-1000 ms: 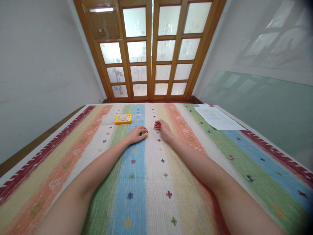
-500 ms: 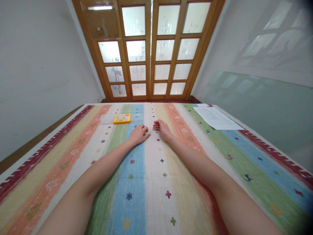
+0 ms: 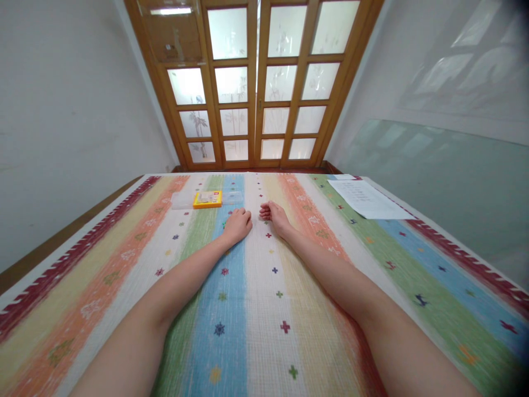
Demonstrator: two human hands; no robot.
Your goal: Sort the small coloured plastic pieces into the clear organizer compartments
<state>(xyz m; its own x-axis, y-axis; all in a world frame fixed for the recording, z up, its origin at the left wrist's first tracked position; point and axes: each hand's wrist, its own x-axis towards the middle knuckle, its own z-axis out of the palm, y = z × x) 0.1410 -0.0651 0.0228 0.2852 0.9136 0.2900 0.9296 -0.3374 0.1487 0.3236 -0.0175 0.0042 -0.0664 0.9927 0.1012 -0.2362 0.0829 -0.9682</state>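
My left hand (image 3: pixel 238 225) rests on the striped tablecloth (image 3: pixel 264 309), its fingers curled closed. At its left edge shows a small bright green bit (image 3: pixel 224 225), part of a small multicoloured piece; the rest is hidden by the hand. My right hand (image 3: pixel 275 216) lies on its side just to the right, palm facing left. Its fingers are loosely bent and slightly apart, and I see nothing in them. A narrow gap separates the two hands.
Beyond my left hand lies a flat yellow box (image 3: pixel 207 199) with clear plastic (image 3: pixel 182 200) at its sides. White paper sheets (image 3: pixel 363 198) lie at the far right, near a glass panel (image 3: pixel 433 171). Wooden glazed doors (image 3: pixel 256 110) stand behind the table.
My left hand has turned over, so the coloured piece shows at its left edge instead of beside the fingers on the right. My right hand has stayed put.
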